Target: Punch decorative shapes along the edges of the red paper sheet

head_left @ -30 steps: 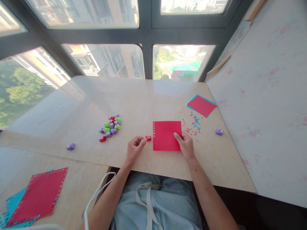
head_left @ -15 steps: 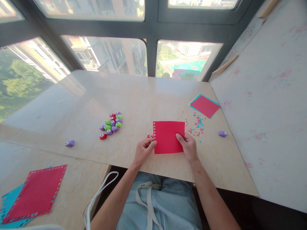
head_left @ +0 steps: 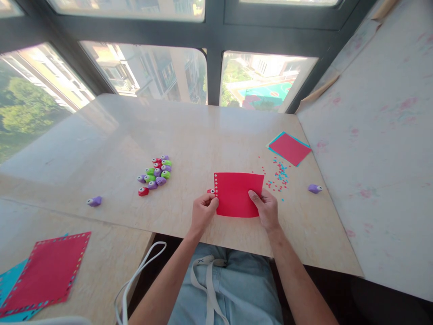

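A sheet of red paper (head_left: 237, 194) with a column of small punched shapes down its left edge is held over the table's near side. My left hand (head_left: 204, 210) is closed, thumb and fingers pinching that edge near its lower end. Just beyond these fingers shows a red craft punch (head_left: 210, 191) with an eye design, partly hidden; whether the fingers touch it I cannot tell. My right hand (head_left: 265, 206) grips the sheet's right side, thumb on top and fingers underneath.
Red, green and purple craft punches (head_left: 157, 171) cluster at left; single purple ones lie at far left (head_left: 94, 201) and right (head_left: 315, 188). Punched confetti (head_left: 281, 174) and stacked paper (head_left: 291, 149) are at right. Hole-edged red paper (head_left: 50, 271) and a white cable (head_left: 135, 275) are lower left.
The red paper has tilted and bowed slightly, its right edge shifting a little to the right. Both hands keep their grip, and the view has moved slightly.
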Demonstrator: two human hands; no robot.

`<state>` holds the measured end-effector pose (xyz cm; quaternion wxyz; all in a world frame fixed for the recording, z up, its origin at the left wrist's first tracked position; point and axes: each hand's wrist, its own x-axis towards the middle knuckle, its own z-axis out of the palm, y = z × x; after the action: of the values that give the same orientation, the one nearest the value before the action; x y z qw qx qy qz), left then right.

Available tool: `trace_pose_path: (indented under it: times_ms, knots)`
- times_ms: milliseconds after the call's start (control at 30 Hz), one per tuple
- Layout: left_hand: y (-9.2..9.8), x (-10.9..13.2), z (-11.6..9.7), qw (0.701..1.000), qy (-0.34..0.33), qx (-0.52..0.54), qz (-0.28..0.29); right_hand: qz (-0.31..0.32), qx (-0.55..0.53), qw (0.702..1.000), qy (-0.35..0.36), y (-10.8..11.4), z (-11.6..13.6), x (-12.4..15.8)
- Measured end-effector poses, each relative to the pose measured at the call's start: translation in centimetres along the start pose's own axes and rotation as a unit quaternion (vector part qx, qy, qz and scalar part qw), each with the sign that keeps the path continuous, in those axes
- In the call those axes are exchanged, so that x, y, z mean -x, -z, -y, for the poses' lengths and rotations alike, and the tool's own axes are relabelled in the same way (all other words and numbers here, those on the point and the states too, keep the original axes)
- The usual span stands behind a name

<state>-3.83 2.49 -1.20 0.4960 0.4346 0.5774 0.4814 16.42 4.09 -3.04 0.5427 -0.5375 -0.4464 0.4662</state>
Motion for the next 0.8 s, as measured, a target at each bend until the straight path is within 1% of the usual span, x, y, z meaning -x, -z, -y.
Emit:
trace_pose_path:
  times_ms: [200, 467, 600, 800]
  knots:
    - [0.1, 0.0, 0.1, 1.000, 0.010, -0.004, -0.010, 0.002, 0.010, 1.000, 0.023, -0.1, 0.2, 0.3]
    - [0.1, 0.1, -0.3, 0.999, 0.028, 0.000, -0.022, -0.018, 0.015, 1.000, 0.012, -0.1, 0.1, 0.2]
    - [0.4, 0.1, -0.4, 1.000, 0.027, 0.002, -0.008, -0.029, 0.032, 0.999, 0.012, -0.1, 0.4, 0.2]
    - [1.3, 0.1, 0.0, 0.998, 0.030, 0.032, 0.040, -0.019, 0.046, 0.999, 0.003, -0.4, 0.7, 0.2]
